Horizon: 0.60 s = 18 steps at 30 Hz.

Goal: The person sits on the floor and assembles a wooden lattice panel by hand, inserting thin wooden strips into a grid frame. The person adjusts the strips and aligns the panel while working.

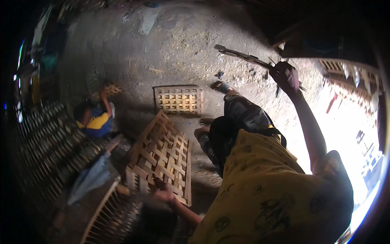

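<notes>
Two hands are at work. Nearest, the left hand [164,194] is closed on the lower edge of a woven bamboo crate [160,156], which lies tilted on the dirt floor [178,44]; a firm hold here probably keeps it steady. Farther out, the right hand [285,75] is raised, its grip clenched round a long blade [243,57]. A flat lattice panel [179,99] lies beyond, and another person [94,118] crouches at left.

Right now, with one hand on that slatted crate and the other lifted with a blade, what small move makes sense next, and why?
Probably bring the raised right hand and its long blade down toward the bamboo lattice crate. The left hand already grips the crate's near edge, steadying it on the dirt floor.
</notes>
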{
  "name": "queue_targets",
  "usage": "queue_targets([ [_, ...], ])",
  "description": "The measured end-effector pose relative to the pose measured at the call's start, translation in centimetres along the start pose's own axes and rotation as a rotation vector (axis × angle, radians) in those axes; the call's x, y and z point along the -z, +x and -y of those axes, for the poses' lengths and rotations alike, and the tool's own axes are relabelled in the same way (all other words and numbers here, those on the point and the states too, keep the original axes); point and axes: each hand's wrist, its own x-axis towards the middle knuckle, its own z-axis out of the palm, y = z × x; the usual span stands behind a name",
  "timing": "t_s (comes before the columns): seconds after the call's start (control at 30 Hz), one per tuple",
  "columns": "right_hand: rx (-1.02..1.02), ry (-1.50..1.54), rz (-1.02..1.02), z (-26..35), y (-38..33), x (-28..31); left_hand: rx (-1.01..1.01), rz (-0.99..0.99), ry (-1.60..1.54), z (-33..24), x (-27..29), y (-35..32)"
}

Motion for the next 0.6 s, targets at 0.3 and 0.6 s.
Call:
queue_targets([
  [0.3, -0.595, -0.035, -0.202, 19.6, -8.7, -2.9, -0.211, 0.132, 0.124, 14.9, -0.4, 17.1],
  [0.6, -0.968, -0.141, -0.228, 36.2, -27.9, -2.4, -0.632, 0.018, -0.160, 24.1, 4.6, 25.0],
])
